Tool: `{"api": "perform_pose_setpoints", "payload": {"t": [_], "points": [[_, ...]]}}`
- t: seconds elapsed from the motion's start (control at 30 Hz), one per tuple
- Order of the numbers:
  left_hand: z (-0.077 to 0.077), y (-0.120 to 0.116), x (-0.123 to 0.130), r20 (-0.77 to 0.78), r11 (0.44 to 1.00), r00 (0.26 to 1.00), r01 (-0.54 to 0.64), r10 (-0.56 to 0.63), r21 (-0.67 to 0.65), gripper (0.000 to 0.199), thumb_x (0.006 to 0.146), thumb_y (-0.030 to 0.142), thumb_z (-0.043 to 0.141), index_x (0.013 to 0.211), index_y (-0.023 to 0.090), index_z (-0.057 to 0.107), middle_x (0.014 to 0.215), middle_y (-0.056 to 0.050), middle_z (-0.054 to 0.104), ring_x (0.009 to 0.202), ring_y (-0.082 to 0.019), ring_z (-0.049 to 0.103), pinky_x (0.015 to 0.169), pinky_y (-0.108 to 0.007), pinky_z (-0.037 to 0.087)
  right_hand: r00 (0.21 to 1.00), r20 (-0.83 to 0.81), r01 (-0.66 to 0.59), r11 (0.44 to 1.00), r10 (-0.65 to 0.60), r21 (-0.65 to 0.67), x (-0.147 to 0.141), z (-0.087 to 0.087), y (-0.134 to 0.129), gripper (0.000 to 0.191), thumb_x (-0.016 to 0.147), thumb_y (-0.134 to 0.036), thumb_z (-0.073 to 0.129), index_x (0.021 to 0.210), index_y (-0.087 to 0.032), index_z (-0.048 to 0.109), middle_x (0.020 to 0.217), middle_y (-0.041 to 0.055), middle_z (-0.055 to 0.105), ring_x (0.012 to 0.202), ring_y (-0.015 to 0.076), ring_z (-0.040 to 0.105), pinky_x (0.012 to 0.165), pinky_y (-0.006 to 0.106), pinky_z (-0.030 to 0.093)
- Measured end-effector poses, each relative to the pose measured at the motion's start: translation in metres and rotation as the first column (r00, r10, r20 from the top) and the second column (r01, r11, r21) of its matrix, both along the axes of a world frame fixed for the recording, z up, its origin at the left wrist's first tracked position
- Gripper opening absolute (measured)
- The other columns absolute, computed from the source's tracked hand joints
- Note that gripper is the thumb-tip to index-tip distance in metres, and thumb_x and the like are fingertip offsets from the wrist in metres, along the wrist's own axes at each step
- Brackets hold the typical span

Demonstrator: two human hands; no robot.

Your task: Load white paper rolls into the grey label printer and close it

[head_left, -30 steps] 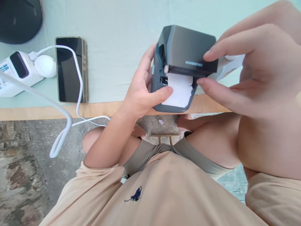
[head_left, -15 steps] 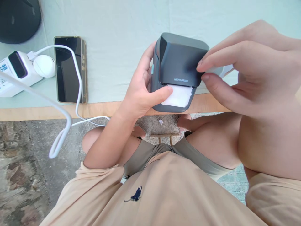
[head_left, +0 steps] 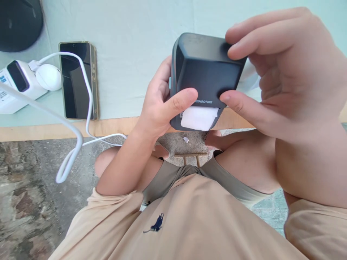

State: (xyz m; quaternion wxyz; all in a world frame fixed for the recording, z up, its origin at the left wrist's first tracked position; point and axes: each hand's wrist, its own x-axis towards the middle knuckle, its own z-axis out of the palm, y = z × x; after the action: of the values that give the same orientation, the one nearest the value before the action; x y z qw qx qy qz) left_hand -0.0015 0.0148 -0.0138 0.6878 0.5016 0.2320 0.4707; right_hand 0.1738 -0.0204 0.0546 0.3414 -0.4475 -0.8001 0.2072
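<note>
A dark NIIMBOT label printer [head_left: 208,77] is held above the table's front edge. My left hand [head_left: 162,103] wraps round its left side, with the thumb pressed on the front near the brand name. A white paper strip [head_left: 199,118] sticks out below the printer's cover. My right hand [head_left: 282,68] is at the right side, thumb at the cover's lower right and fingertips at its upper right corner. Something whitish [head_left: 249,76], partly hidden, shows behind the right hand's fingers.
On the table [head_left: 130,54], a phone [head_left: 76,79] lies at the left beside a white device [head_left: 24,83] with a small screen. A white cable [head_left: 88,83] loops over the phone and past the edge. A black round object [head_left: 20,23] is at the far left.
My left thumb has moved up from the paper onto the printer's front. My right hand's fingers have spread from near the lower right side to the cover's corners. The printer has tilted.
</note>
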Motion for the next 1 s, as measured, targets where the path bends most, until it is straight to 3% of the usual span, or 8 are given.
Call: {"api": "perform_pose_setpoints", "payload": {"t": [0.23, 0.4, 0.5, 0.57, 0.67, 0.8, 1.0], "points": [[0.009, -0.004, 0.001, -0.014, 1.0, 1.0, 0.007, -0.007, -0.018, 0.037, 0.069, 0.036, 0.057, 0.103, 0.023, 0.046, 0.094, -0.005, 0.055, 0.084, -0.018, 0.054, 0.067, -0.028, 0.044, 0.97, 0.241, 0.054, 0.997, -0.038, -0.058, -0.001, 0.005, 0.0, 0.04, 0.076, -0.036, 0.047, 0.112, -0.021, 0.04, 0.12, 0.0032, 0.037, 0.117, 0.0113, 0.037, 0.097, 0.027, 0.044], [0.011, -0.006, 0.0, 0.037, 0.999, 0.999, 0.023, -0.021, -0.048, 0.035, 0.07, 0.035, 0.057, 0.103, 0.027, 0.047, 0.098, -0.004, 0.056, 0.089, -0.019, 0.055, 0.069, -0.027, 0.046, 0.958, 0.284, 0.047, 0.999, -0.039, -0.022, 0.0, 0.006, -0.001, 0.041, 0.075, -0.036, 0.047, 0.112, -0.018, 0.04, 0.118, 0.0044, 0.04, 0.116, 0.0103, 0.037, 0.098, 0.025, 0.043], [0.016, -0.008, 0.003, 0.124, 0.992, 0.991, 0.057, -0.043, -0.114, 0.026, 0.08, 0.04, 0.041, 0.102, 0.028, 0.05, 0.1, -0.002, 0.057, 0.107, -0.019, 0.05, 0.083, -0.029, 0.046, 0.952, 0.293, 0.067, 0.996, -0.083, 0.065, 0.002, 0.004, -0.003, 0.04, 0.075, -0.036, 0.046, 0.11, -0.016, 0.043, 0.118, 0.0045, 0.041, 0.115, 0.0112, 0.039, 0.096, 0.025, 0.043], [0.02, -0.009, 0.004, 0.095, 0.981, 0.995, 0.045, -0.027, -0.188, 0.032, 0.085, 0.038, 0.028, 0.098, 0.024, 0.054, 0.094, -0.003, 0.059, 0.112, -0.019, 0.048, 0.088, -0.031, 0.045, 0.949, 0.289, 0.095, 0.989, -0.123, 0.11, 0.002, 0.004, -0.003, 0.035, 0.077, -0.035, 0.044, 0.107, -0.018, 0.044, 0.119, 0.0029, 0.041, 0.116, 0.0113, 0.039, 0.097, 0.027, 0.041], [0.023, -0.009, 0.006, -0.001, 0.971, 1.0, -0.014, 0.014, -0.238, 0.036, 0.087, 0.034, 0.025, 0.089, 0.019, 0.058, 0.084, -0.003, 0.059, 0.107, -0.018, 0.052, 0.087, -0.031, 0.046, 0.949, 0.299, 0.069, 0.991, -0.101, 0.114, 0.001, 0.004, -0.003, 0.033, 0.077, -0.033, 0.043, 0.107, -0.019, 0.042, 0.12, 0.0013, 0.041, 0.115, 0.0094, 0.04, 0.096, 0.027, 0.041], [0.025, -0.01, 0.007, -0.074, 0.961, 0.993, -0.106, 0.09, -0.254, 0.037, 0.086, 0.039, 0.027, 0.087, 0.02, 0.059, 0.083, -0.001, 0.059, 0.094, -0.016, 0.058, 0.083, -0.028, 0.047, 0.944, 0.33, 0.002, 0.997, -0.028, 0.08, -0.001, 0.004, -0.001, 0.045, 0.076, -0.037, 0.046, 0.115, -0.017, 0.035, 0.124, 0.0044, 0.037, 0.12, 0.0105, 0.035, 0.1, 0.028, 0.038], [0.023, -0.01, 0.007, -0.099, 0.958, 0.989, -0.132, 0.11, -0.255, 0.035, 0.086, 0.039, 0.028, 0.089, 0.02, 0.057, 0.084, 0.0, 0.06, 0.093, -0.015, 0.059, 0.082, -0.027, 0.047, 0.928, 0.372, 0.004, 0.998, -0.026, 0.059, -0.002, 0.005, 0.001, 0.051, 0.074, -0.045, 0.048, 0.116, -0.021, 0.031, 0.124, 0.004, 0.035, 0.122, 0.0124, 0.033, 0.105, 0.03, 0.036]]}}
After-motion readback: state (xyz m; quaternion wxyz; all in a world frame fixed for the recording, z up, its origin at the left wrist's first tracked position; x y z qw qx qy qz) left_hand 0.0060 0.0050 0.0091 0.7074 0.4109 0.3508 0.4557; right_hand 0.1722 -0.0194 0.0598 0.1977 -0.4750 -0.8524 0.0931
